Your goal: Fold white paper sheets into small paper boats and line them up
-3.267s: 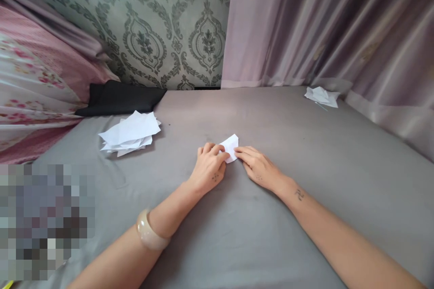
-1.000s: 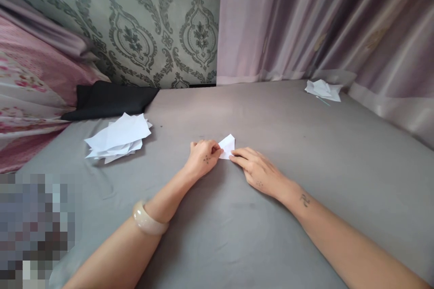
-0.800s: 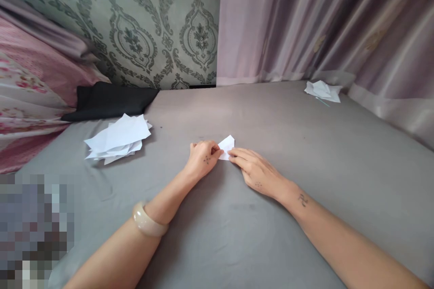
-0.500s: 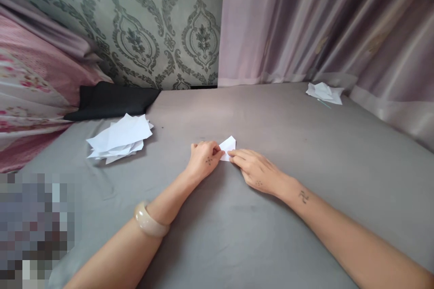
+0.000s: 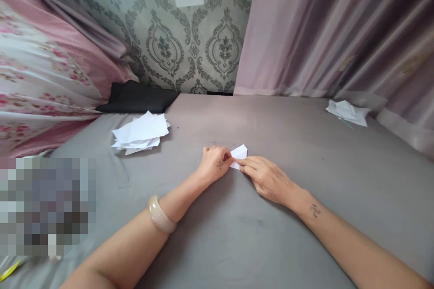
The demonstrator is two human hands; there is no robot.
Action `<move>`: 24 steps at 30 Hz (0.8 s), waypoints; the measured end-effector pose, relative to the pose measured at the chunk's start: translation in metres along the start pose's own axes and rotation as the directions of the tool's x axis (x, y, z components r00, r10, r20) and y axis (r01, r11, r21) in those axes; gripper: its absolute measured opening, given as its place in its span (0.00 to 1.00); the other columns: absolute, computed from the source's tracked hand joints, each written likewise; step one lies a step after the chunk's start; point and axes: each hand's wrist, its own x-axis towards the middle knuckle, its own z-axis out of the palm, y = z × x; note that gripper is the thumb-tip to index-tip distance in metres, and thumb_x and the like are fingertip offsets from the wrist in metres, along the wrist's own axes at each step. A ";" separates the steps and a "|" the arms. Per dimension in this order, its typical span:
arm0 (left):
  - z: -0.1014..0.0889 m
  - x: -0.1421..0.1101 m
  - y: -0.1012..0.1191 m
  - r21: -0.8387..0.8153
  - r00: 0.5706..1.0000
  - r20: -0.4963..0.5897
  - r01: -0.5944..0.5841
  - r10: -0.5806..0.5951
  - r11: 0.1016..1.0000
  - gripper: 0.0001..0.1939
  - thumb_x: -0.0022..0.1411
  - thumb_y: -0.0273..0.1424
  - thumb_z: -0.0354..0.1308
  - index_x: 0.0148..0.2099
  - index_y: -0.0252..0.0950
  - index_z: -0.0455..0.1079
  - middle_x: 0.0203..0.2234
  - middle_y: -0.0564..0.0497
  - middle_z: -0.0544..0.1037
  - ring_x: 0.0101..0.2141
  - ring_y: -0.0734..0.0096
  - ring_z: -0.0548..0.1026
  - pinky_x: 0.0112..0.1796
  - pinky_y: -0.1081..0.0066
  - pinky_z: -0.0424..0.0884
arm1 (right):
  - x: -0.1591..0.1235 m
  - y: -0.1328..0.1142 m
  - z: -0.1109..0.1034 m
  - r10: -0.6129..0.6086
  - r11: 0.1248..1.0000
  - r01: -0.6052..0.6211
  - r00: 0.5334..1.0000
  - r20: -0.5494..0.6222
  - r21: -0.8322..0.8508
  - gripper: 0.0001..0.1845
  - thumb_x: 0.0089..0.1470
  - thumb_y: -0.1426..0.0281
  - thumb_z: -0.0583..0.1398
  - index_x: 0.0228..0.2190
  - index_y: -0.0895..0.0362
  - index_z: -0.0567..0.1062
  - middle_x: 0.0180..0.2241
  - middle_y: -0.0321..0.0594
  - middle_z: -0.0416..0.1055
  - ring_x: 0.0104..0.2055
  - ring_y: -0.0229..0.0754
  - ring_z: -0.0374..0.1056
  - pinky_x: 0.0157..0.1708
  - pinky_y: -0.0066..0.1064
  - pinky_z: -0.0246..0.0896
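A small piece of folded white paper (image 5: 242, 151) lies on the grey sheet in front of me, one pointed corner facing away. My left hand (image 5: 215, 163) pinches its left edge between thumb and curled fingers. From the other side, my right hand (image 5: 267, 177) has its fingers close together, with the fingertips on the paper's lower right part. The two hands' fingertips almost meet there. Fingers cover part of the paper, so its folds are hard to make out. A pale bangle (image 5: 160, 216) circles my left forearm.
A loose stack of white paper sheets (image 5: 142, 129) lies at the left, before a folded black cloth (image 5: 139, 97). More folded paper (image 5: 347, 111) with a thin stick (image 5: 345, 123) sits far right, by the curtain (image 5: 288, 45). Something yellow (image 5: 9, 271) shows at lower left, near a blurred-out patch.
The camera view has swung left, shifting everything rightward. My left fingers, earlier spread over the paper, are now drawn into a pinch. My right fingertips have moved in closer to the left ones.
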 end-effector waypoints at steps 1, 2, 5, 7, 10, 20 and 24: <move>-0.002 -0.001 0.001 0.038 1.000 -0.018 -0.015 0.016 0.999 0.09 0.63 0.35 0.53 0.35 0.37 0.70 0.32 0.51 0.77 0.37 0.63 0.71 0.39 0.63 0.58 | 0.000 0.000 0.001 -0.002 1.000 0.002 1.000 -0.015 0.005 0.23 0.54 0.83 0.49 0.50 0.61 0.70 0.53 0.47 0.68 0.56 0.46 0.62 0.55 0.42 0.60; -0.005 -0.003 0.003 0.093 0.998 -0.044 -0.033 0.037 0.995 0.09 0.64 0.35 0.51 0.38 0.37 0.70 0.34 0.49 0.77 0.38 0.62 0.71 0.39 0.63 0.59 | -0.001 0.000 0.002 -0.001 1.000 0.001 1.000 -0.030 0.011 0.23 0.54 0.83 0.49 0.50 0.61 0.70 0.54 0.47 0.68 0.58 0.46 0.61 0.57 0.42 0.59; -0.013 -0.017 0.017 0.292 0.985 -0.085 -0.117 0.147 0.949 0.14 0.68 0.34 0.43 0.45 0.35 0.69 0.42 0.44 0.75 0.42 0.57 0.70 0.41 0.60 0.60 | -0.002 0.000 0.004 0.022 0.999 -0.020 0.999 -0.050 0.036 0.23 0.55 0.82 0.49 0.50 0.61 0.70 0.54 0.48 0.68 0.57 0.45 0.63 0.57 0.40 0.60; -0.013 -0.035 0.030 0.340 0.965 0.004 -0.247 0.261 0.907 0.18 0.70 0.32 0.38 0.47 0.34 0.69 0.45 0.42 0.74 0.45 0.57 0.70 0.45 0.59 0.61 | -0.003 0.000 0.004 0.030 0.998 -0.027 0.999 -0.043 0.057 0.24 0.55 0.82 0.49 0.51 0.61 0.70 0.54 0.49 0.68 0.57 0.44 0.63 0.57 0.40 0.60; -0.002 -0.062 0.043 0.325 0.952 0.052 -0.302 0.302 0.896 0.29 0.69 0.43 0.39 0.60 0.24 0.58 0.58 0.34 0.64 0.58 0.52 0.61 0.55 0.58 0.56 | -0.003 0.001 0.005 0.035 0.997 -0.033 0.999 -0.035 0.068 0.26 0.53 0.82 0.49 0.53 0.62 0.68 0.55 0.50 0.66 0.58 0.45 0.62 0.57 0.40 0.59; 0.009 -0.070 0.027 0.336 0.988 0.025 -0.153 0.154 0.929 0.35 0.68 0.47 0.35 0.63 0.22 0.54 0.61 0.33 0.59 0.62 0.52 0.56 0.60 0.56 0.53 | 0.000 -0.009 0.003 0.064 0.998 -0.064 0.998 0.005 -0.007 0.25 0.52 0.81 0.48 0.51 0.65 0.69 0.55 0.51 0.66 0.58 0.46 0.62 0.57 0.40 0.60; -0.002 -0.059 0.018 0.370 0.991 0.001 -0.122 0.131 0.921 0.27 0.69 0.41 0.39 0.59 0.24 0.59 0.59 0.34 0.63 0.59 0.52 0.61 0.57 0.55 0.59 | 0.006 -0.028 -0.003 0.152 0.983 -0.145 0.986 0.062 -0.109 0.23 0.53 0.79 0.49 0.50 0.68 0.69 0.55 0.55 0.66 0.55 0.50 0.64 0.54 0.40 0.61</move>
